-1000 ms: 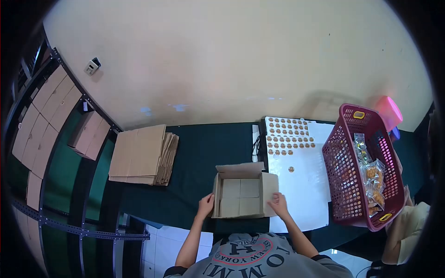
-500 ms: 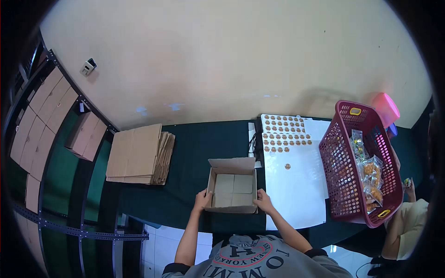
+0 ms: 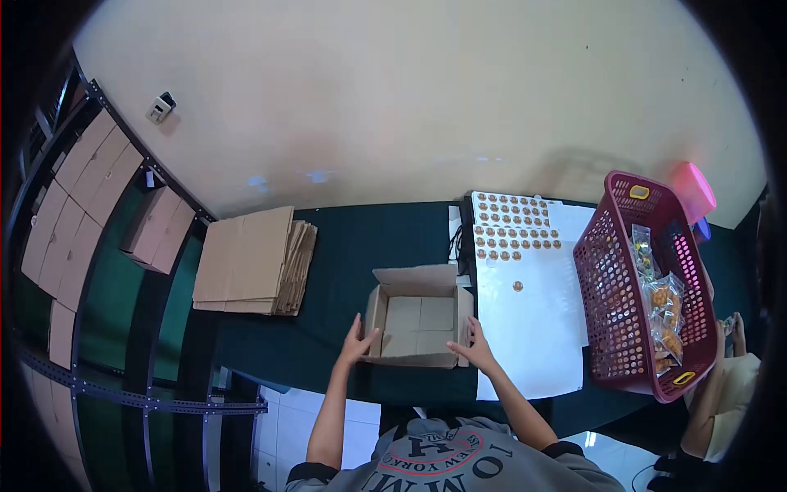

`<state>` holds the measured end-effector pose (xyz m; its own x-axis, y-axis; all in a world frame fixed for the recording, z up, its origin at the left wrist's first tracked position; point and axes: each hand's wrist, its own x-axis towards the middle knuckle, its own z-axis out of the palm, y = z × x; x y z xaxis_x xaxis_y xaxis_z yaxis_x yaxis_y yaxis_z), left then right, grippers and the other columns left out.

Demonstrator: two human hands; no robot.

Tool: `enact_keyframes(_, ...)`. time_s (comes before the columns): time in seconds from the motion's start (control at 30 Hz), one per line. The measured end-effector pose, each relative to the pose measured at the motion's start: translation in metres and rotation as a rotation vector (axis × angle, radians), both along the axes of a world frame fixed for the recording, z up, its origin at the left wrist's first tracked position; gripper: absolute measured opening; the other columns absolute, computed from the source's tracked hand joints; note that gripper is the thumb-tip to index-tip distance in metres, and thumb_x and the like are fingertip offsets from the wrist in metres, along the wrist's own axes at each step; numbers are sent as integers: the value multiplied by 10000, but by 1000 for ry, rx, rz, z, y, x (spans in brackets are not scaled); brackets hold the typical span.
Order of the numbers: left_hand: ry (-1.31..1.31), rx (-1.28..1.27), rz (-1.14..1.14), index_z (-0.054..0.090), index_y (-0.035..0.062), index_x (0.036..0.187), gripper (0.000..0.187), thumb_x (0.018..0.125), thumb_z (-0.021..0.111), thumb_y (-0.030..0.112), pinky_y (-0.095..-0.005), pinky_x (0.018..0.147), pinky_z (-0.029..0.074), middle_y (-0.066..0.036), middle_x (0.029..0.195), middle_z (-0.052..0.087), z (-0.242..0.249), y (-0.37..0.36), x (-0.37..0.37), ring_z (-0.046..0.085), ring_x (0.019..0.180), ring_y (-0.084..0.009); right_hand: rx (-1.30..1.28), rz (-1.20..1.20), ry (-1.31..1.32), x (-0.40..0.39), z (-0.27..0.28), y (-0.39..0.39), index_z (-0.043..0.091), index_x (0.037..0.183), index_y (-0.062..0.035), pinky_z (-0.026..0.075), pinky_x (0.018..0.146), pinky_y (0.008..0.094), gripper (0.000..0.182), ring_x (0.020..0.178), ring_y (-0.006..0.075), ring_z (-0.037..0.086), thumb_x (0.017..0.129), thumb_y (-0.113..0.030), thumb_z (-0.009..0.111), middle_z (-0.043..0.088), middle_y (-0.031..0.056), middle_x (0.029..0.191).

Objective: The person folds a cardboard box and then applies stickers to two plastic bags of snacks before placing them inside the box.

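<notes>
An open cardboard box [image 3: 414, 361] stands on the dark table, its back flap raised and folded panels lying across its floor. My left hand [image 3: 357, 344] is at the front left corner, thumb and fingers spread apart around the edge. At the front right corner my right hand [image 3: 479, 351] is likewise spread, the thumb by the front wall and the fingers beside the right side flap. Neither hand is closed tightly on the cardboard.
Flattened cardboard [image 3: 242, 258] is stacked at left, near a shelf rack [image 3: 147, 402] of boxes. Right of the box lie white sheets [image 3: 533, 344] with round stickers [image 3: 516, 233]. Beyond, a maroon basket [image 3: 607, 303] holds bagged snacks [image 3: 666, 303]; another person's hand [image 3: 738, 332] is beside it.
My hands have loosened from gripping the box's sides to spread fingers. The box's side flaps now stand out more. The view has shifted slightly.
</notes>
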<state>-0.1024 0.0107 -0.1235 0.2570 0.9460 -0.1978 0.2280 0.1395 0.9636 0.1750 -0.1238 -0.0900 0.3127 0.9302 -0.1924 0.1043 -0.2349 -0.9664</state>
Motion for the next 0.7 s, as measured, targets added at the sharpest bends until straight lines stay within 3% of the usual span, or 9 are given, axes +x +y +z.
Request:
enact_keyframes(0.03,-113,-89,-76,247,-8,1323,807,724,692,301,-320,1013,243,-225,1353,250,14,-2,-4,271,1255,-235,-10,48,63,4,-4,0,168,1319,20,243,1013,383,991,1260,319,221,611,-332,765,216,239,1339)
enact_keyframes(0.2,68,-70,-403,153,16,1355,995,629,745,350,-339,1038,194,-216,1385,187,30,-14,-24,192,1292,-273,-69,314,61,9,-16,-4,9,1332,53,177,1040,387,1212,1280,338,159,532,-423,787,98,258,1372)
enact_keyframes(0.27,217,72,-494,99,-16,1353,1046,619,763,323,-326,1041,171,-199,1395,166,32,-28,-19,176,1291,-257,4,443,-24,6,-23,-7,-124,1335,0,96,1055,355,1258,1309,302,18,547,-318,804,-31,239,1398)
enact_keyframes(0.3,228,149,-493,43,22,1365,1134,575,782,362,-334,1031,209,-209,1384,197,30,-32,-16,214,1283,-278,69,502,-188,4,-25,-5,-169,1307,33,107,1059,380,1344,1307,339,9,499,-447,791,-84,256,1387)
enact_keyframes(0.33,227,145,-489,43,22,1365,1134,575,782,362,-334,1031,209,-209,1384,197,29,-34,-14,214,1283,-278,65,506,-187,2,-27,-7,-169,1307,33,107,1059,380,1344,1307,339,9,499,-447,791,-84,256,1387)
enact_keyframes(0.4,393,118,-499,-11,85,1372,1206,530,784,422,-352,1025,251,-186,1405,141,29,-38,-13,244,1271,-299,116,467,-320,-5,-26,-8,-149,1311,38,127,1061,354,1323,1307,343,27,493,-371,808,-69,264,1386)
enact_keyframes(0.43,466,156,-479,-18,102,1371,1191,543,772,430,-378,991,312,-203,1381,201,31,-40,-12,316,1222,-342,90,413,-343,-8,-19,-10,-137,1321,13,206,1041,332,1279,1290,344,153,507,-269,808,28,265,1388)
enact_keyframes(0.53,491,204,-454,-22,101,1369,1141,590,741,438,-395,959,345,-225,1344,269,28,-45,-10,364,1175,-374,15,370,-291,-13,-18,-11,-125,1333,-20,294,995,335,1220,1231,351,298,545,-206,787,152,258,1371)
enact_keyframes(0.7,537,308,-448,-41,113,1369,1071,657,707,397,-395,919,378,-266,1254,380,16,-42,-9,418,1126,-392,-28,367,-285,-17,-21,-9,-112,1341,-41,340,957,347,1184,1180,371,365,565,-178,771,211,262,1350)
